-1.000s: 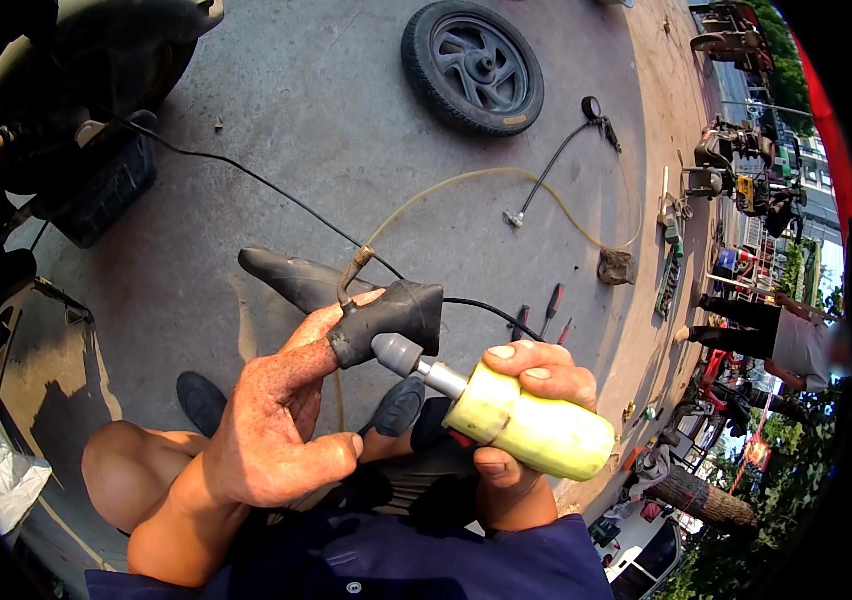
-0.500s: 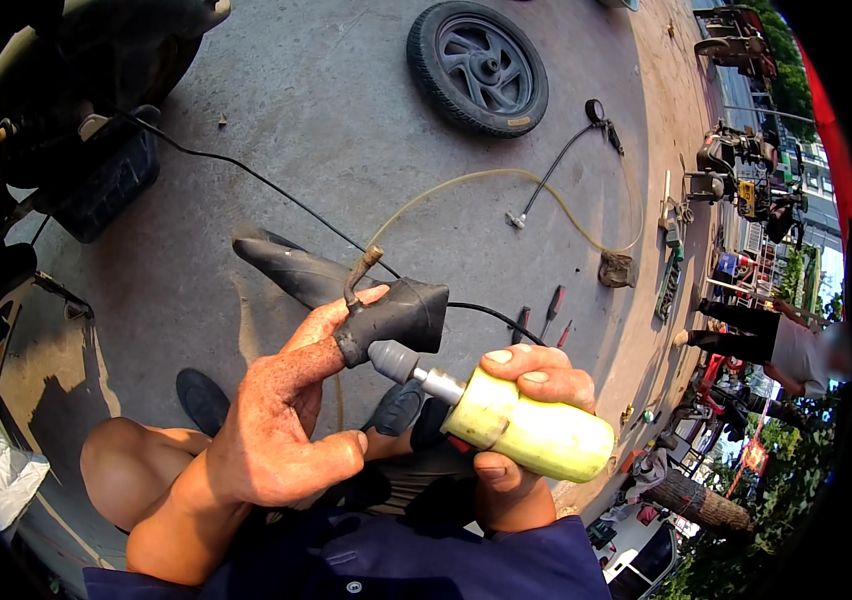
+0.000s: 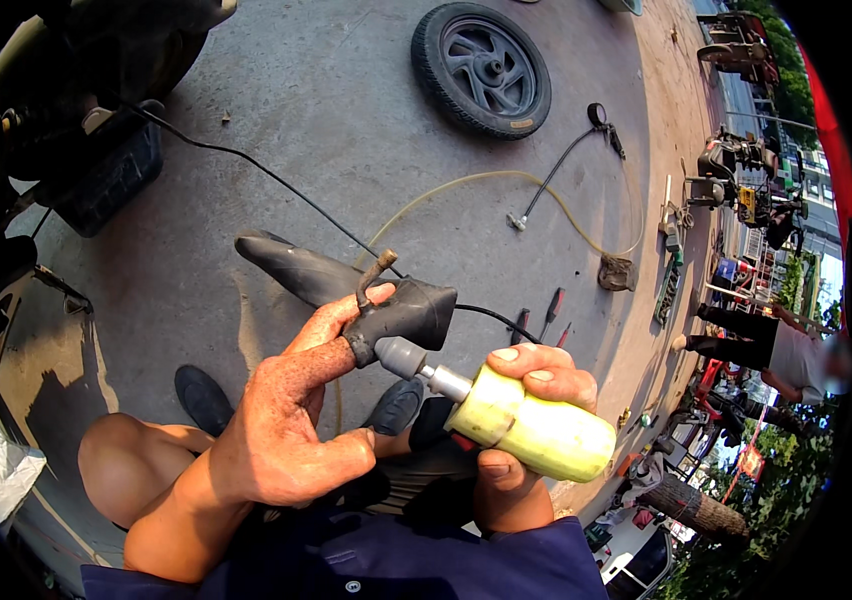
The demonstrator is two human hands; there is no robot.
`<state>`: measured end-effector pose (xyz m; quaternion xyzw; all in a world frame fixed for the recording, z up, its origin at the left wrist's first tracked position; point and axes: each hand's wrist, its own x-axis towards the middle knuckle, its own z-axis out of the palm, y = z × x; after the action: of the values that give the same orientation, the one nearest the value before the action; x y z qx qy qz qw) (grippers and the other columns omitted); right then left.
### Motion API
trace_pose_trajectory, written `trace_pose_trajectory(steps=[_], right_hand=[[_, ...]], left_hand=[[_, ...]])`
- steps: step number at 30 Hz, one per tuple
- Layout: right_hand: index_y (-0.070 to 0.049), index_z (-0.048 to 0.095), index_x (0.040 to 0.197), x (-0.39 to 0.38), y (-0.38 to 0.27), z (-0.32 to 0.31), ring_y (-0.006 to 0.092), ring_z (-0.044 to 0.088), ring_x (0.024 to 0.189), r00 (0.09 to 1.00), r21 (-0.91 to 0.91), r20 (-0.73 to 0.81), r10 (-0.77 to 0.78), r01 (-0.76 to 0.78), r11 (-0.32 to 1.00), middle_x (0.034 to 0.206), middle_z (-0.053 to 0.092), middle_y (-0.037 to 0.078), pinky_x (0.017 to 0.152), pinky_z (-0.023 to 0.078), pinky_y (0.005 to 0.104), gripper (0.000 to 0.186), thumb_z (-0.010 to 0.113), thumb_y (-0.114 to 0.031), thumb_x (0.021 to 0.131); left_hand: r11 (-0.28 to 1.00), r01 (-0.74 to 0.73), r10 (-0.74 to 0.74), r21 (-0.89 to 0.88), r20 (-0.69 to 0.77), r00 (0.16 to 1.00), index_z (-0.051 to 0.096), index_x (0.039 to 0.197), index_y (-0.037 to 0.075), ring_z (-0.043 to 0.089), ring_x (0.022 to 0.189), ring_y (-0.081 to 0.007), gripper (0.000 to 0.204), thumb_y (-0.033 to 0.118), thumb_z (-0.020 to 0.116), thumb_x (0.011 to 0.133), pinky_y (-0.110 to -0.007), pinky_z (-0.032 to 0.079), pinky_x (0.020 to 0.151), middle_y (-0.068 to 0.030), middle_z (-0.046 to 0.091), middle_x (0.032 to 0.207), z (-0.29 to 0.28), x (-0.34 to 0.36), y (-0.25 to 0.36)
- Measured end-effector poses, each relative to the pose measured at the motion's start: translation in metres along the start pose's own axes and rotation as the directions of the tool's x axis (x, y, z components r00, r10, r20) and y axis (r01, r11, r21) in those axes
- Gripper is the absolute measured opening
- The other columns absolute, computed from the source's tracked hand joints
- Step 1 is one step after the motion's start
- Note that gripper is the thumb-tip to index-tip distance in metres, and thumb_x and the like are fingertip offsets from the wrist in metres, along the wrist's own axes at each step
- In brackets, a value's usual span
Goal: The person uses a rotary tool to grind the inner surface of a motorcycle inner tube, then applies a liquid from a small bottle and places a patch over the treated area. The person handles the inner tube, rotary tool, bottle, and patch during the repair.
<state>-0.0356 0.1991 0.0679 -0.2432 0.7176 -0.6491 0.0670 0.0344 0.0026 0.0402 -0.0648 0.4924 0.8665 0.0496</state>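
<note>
A black rubber inner tube point(image 3: 416, 312) with a bent metal valve stem point(image 3: 377, 272) is in my left hand point(image 3: 291, 430); the index finger lies along it beside the valve, the thumb sticks out away from it. My right hand point(image 3: 548, 378) grips a yellow-green handheld rotary tool point(image 3: 546, 428), fingers over the top and thumb beneath. A metal shaft leads to its grey rounded grinding head point(image 3: 402, 357), which lies against or just over the tube's near edge, close to my left fingertips. Whether it spins cannot be told.
A black-tyred wheel point(image 3: 482, 70) lies on the concrete floor ahead. Beyond the tube are an air gauge with hose point(image 3: 556, 170), screwdrivers point(image 3: 553, 308) and a black cable point(image 3: 246, 158). A motorcycle point(image 3: 96, 130) stands left; a person point(image 3: 746, 345) stands far right.
The tube, the grinding head and my left hand have shifted very slightly to the right. Both grips look the same.
</note>
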Motion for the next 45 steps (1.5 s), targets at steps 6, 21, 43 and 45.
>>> trace_pose_trajectory(steps=[6, 21, 43, 45], right_hand=[[-0.004, 0.051, 0.115, -0.003, 0.003, -0.001, 0.029, 0.065, 0.099, 1.0, 0.006, -0.017, -0.016, 0.017, 1.0, 0.108, 0.064, 0.019, 0.087, 0.056, 0.0388, 0.059, 0.086, -0.032, 0.076], [-0.005, 0.052, 0.113, -0.001, 0.005, -0.005, 0.0287, 0.064, 0.098, 0.996, 0.016, -0.088, -0.01, 0.012, 1.0, 0.109, 0.063, 0.019, 0.085, 0.055, 0.0384, 0.06, 0.087, -0.033, 0.073], [-0.003, 0.055, 0.115, 0.002, 0.001, -0.008, 0.0262, 0.063, 0.104, 0.991, 0.006, -0.133, 0.007, -0.006, 1.0, 0.108, 0.065, 0.019, 0.09, 0.053, 0.0379, 0.058, 0.086, -0.03, 0.075], [-0.003, 0.055, 0.115, 0.003, 0.002, -0.009, 0.0262, 0.063, 0.103, 0.992, -0.024, -0.124, -0.004, 0.001, 1.0, 0.108, 0.065, 0.019, 0.09, 0.053, 0.0382, 0.057, 0.086, -0.03, 0.075]], left_hand=[[0.999, -0.016, 0.016, 0.051, 0.0, 1.0, 0.061, 0.12, -0.008, 0.029, 0.144, -0.0319, 0.053, -0.002, 0.062, 0.067, -0.043, 0.023, 0.116, -0.0243, 0.035, 0.149, 0.0, -0.001, -0.001], [0.986, -0.015, 0.02, -0.168, 0.028, 0.999, 0.057, 0.129, -0.008, 0.03, 0.143, -0.0288, 0.065, -0.005, 0.061, 0.065, -0.041, 0.019, 0.118, -0.0213, 0.037, 0.148, 0.0, 0.001, -0.004], [0.845, -0.154, 0.165, 0.512, 0.024, 0.986, 0.062, 0.116, -0.01, 0.034, 0.14, -0.0431, 0.059, 0.003, 0.06, 0.058, -0.051, 0.024, 0.115, -0.0298, 0.041, 0.143, 0.0, -0.002, -0.003], [0.814, -0.161, 0.17, 0.559, 0.036, 0.985, 0.061, 0.119, -0.009, 0.034, 0.141, -0.0431, 0.063, 0.003, 0.059, 0.057, -0.051, 0.022, 0.115, -0.0296, 0.042, 0.143, 0.0, -0.002, -0.003]])
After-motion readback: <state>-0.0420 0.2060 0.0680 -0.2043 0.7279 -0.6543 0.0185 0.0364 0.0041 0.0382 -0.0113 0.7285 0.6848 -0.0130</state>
